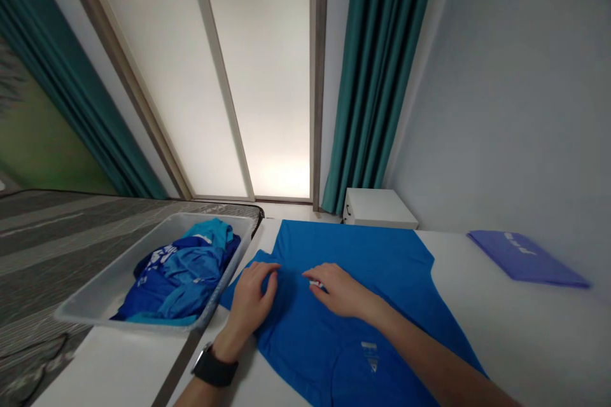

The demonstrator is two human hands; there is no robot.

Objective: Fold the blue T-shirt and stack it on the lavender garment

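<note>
Head view: blue T-shirt [305, 356] runs forward.

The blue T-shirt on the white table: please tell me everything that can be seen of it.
The T-shirt is bright blue, of thin, smooth fabric that looks synthetic. It lies flat on the table, with a small pale print on its lower part, and its near end runs out of view. The left hand and right hand rest on it, and a small white-and-red label shows by the right fingers. Its left corner reaches the tray.

A white table [525, 343] holds a blue T-shirt [353, 254], tray [114, 283] (grey), purple folder [525, 259].
</note>
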